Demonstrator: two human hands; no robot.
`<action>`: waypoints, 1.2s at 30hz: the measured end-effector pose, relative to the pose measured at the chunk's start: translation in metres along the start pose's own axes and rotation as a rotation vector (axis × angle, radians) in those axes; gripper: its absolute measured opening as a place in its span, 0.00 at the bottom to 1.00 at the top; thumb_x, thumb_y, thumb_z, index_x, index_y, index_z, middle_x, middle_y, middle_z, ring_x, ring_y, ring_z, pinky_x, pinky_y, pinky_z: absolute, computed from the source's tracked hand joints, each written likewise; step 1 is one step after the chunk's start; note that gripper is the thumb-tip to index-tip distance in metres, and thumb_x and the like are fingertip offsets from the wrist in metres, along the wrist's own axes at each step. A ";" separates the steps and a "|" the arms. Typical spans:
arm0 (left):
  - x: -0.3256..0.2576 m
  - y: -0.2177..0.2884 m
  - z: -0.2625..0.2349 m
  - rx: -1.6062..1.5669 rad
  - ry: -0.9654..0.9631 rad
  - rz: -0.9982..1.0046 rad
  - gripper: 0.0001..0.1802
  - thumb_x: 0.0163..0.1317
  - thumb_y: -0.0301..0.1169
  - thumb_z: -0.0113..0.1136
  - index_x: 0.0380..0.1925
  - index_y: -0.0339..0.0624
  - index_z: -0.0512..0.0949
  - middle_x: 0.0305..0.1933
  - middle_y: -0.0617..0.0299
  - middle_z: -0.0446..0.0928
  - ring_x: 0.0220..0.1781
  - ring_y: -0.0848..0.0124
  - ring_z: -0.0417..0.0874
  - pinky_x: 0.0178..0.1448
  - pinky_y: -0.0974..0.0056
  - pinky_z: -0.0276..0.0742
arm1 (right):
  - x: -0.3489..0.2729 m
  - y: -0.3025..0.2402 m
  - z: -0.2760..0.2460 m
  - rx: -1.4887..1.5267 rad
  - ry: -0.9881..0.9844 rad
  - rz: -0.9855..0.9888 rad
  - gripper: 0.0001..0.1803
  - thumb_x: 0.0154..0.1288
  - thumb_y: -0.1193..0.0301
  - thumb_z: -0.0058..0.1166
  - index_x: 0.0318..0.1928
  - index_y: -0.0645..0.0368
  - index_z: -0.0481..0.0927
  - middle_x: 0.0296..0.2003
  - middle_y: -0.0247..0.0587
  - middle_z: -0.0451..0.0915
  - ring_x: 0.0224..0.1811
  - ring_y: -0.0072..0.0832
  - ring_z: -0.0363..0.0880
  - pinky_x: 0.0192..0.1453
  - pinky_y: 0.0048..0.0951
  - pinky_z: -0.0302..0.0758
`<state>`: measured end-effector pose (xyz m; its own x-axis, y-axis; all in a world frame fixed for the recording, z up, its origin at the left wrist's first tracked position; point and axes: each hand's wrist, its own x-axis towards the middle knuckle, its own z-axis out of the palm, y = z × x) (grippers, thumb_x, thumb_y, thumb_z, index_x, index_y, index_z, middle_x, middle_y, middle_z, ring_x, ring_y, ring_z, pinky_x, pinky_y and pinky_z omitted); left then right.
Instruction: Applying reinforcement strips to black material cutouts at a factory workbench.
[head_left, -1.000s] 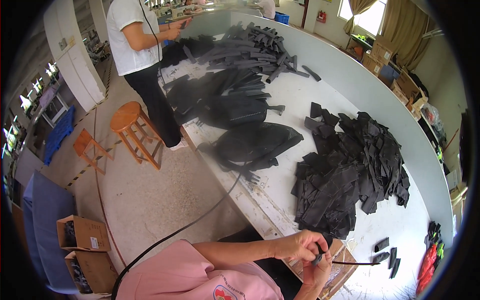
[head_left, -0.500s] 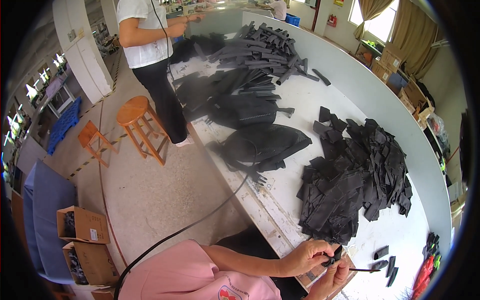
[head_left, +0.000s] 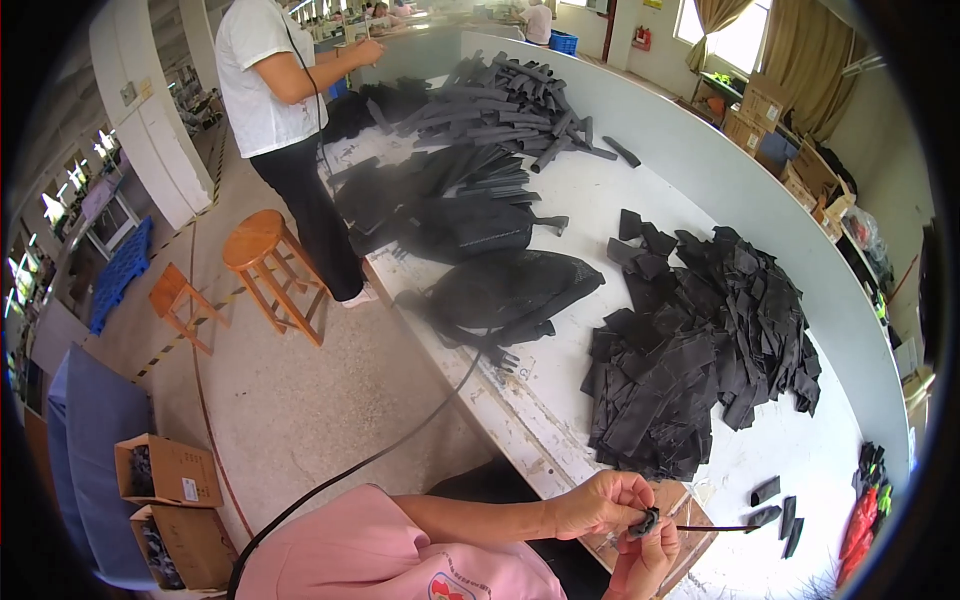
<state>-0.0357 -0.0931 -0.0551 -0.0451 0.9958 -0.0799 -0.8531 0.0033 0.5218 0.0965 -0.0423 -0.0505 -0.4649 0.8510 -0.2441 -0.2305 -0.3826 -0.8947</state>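
My left hand [head_left: 603, 504] and my right hand [head_left: 647, 562] meet over the table's near edge. Both are closed, fingertips pinching one small bunched piece of black fabric [head_left: 647, 520]. A thin dark rod [head_left: 715, 528] sticks out to the right of my fingers; how it is held is hidden. Under it is a wooden board [head_left: 690, 512]. Several short black fabric tubes [head_left: 790, 516] lie by the rod's far end. Just beyond my hands is a big heap of flat black fabric pieces [head_left: 655, 385].
Black mesh bundles [head_left: 515, 290] and a pile of black tubes [head_left: 510, 105] cover the far table. A black cable [head_left: 400, 438] crosses at left. A person in white [head_left: 270, 80] stands beyond a wooden stool [head_left: 262, 243]. Red and green items [head_left: 858, 545] lie at right.
My hands have shifted slightly left and up in the view with the black fabric, and more of the rod shows. The whole scene has also shifted a little left.
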 end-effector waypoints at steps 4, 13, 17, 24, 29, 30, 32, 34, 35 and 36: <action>-0.009 -0.010 0.004 -0.267 -0.404 -0.238 0.10 0.55 0.23 0.54 0.37 0.39 0.67 0.28 0.69 0.71 0.23 0.86 0.68 0.19 0.81 0.60 | -0.025 -0.015 0.004 0.148 -0.075 0.091 0.06 0.57 0.71 0.52 0.27 0.60 0.72 0.30 0.41 0.75 0.30 0.25 0.72 0.31 0.21 0.68; 0.015 -0.001 0.060 -0.163 -0.641 -0.251 0.12 0.51 0.21 0.54 0.36 0.33 0.67 0.22 0.64 0.69 0.10 0.85 0.61 0.11 0.81 0.50 | -0.061 -0.064 -0.007 -0.273 0.150 -0.205 0.17 0.58 0.57 0.50 0.33 0.60 0.69 0.35 0.40 0.73 0.35 0.29 0.72 0.45 0.30 0.69; 0.051 0.001 0.095 -0.082 -0.569 -0.148 0.13 0.55 0.22 0.50 0.40 0.33 0.64 0.17 0.66 0.68 0.07 0.84 0.59 0.09 0.80 0.49 | -0.045 -0.097 -0.014 -0.516 0.446 -0.533 0.14 0.57 0.60 0.47 0.28 0.60 0.71 0.20 0.32 0.68 0.24 0.21 0.63 0.29 0.22 0.61; 0.086 0.004 0.095 -0.064 -0.394 -0.171 0.10 0.56 0.22 0.48 0.39 0.32 0.65 0.22 0.63 0.70 0.09 0.86 0.61 0.09 0.80 0.51 | -0.005 -0.113 -0.019 -0.261 0.256 -0.358 0.09 0.61 0.69 0.45 0.29 0.62 0.70 0.20 0.31 0.68 0.19 0.15 0.60 0.23 0.15 0.55; 0.086 0.001 0.085 0.010 -0.285 -0.216 0.12 0.53 0.22 0.51 0.38 0.33 0.66 0.19 0.65 0.69 0.09 0.87 0.60 0.10 0.80 0.47 | 0.005 -0.096 -0.033 -0.086 0.094 -0.225 0.09 0.61 0.67 0.47 0.28 0.59 0.71 0.23 0.30 0.69 0.20 0.15 0.61 0.23 0.14 0.55; 0.085 -0.001 0.083 0.044 -0.250 -0.195 0.12 0.53 0.22 0.51 0.38 0.33 0.66 0.19 0.65 0.69 0.09 0.87 0.59 0.10 0.80 0.47 | 0.006 -0.095 -0.035 -0.084 0.092 -0.219 0.09 0.61 0.67 0.47 0.28 0.59 0.71 0.23 0.30 0.69 0.20 0.15 0.61 0.23 0.14 0.55; 0.088 0.004 0.087 -0.001 -0.250 -0.188 0.12 0.53 0.22 0.51 0.38 0.33 0.66 0.19 0.65 0.69 0.09 0.87 0.59 0.10 0.80 0.46 | 0.007 -0.098 -0.033 -0.155 0.104 -0.301 0.09 0.61 0.68 0.47 0.27 0.59 0.71 0.22 0.30 0.69 0.20 0.15 0.61 0.23 0.14 0.56; 0.090 0.009 0.093 -0.089 -0.263 -0.173 0.12 0.53 0.21 0.50 0.38 0.33 0.66 0.19 0.65 0.69 0.09 0.87 0.58 0.10 0.79 0.45 | 0.012 -0.108 -0.033 -0.182 0.113 -0.321 0.07 0.60 0.69 0.48 0.30 0.61 0.72 0.22 0.31 0.71 0.21 0.14 0.63 0.24 0.14 0.57; 0.094 0.007 0.092 -0.111 -0.256 -0.177 0.12 0.53 0.21 0.50 0.39 0.33 0.66 0.20 0.64 0.70 0.09 0.87 0.58 0.10 0.79 0.45 | 0.014 -0.109 -0.030 -0.174 0.110 -0.303 0.07 0.60 0.69 0.48 0.30 0.61 0.72 0.23 0.31 0.71 0.21 0.15 0.63 0.24 0.14 0.58; 0.093 0.006 0.088 -0.111 -0.255 -0.176 0.12 0.53 0.21 0.50 0.39 0.33 0.66 0.20 0.64 0.70 0.09 0.87 0.58 0.10 0.79 0.45 | 0.015 -0.108 -0.028 -0.166 0.106 -0.285 0.07 0.60 0.69 0.48 0.31 0.61 0.72 0.23 0.31 0.72 0.21 0.15 0.64 0.24 0.13 0.58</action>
<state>0.0008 0.0080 0.0157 0.2280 0.9717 0.0615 -0.8884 0.1818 0.4216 0.1385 0.0220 0.0323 -0.3089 0.9511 -0.0053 -0.1919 -0.0678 -0.9791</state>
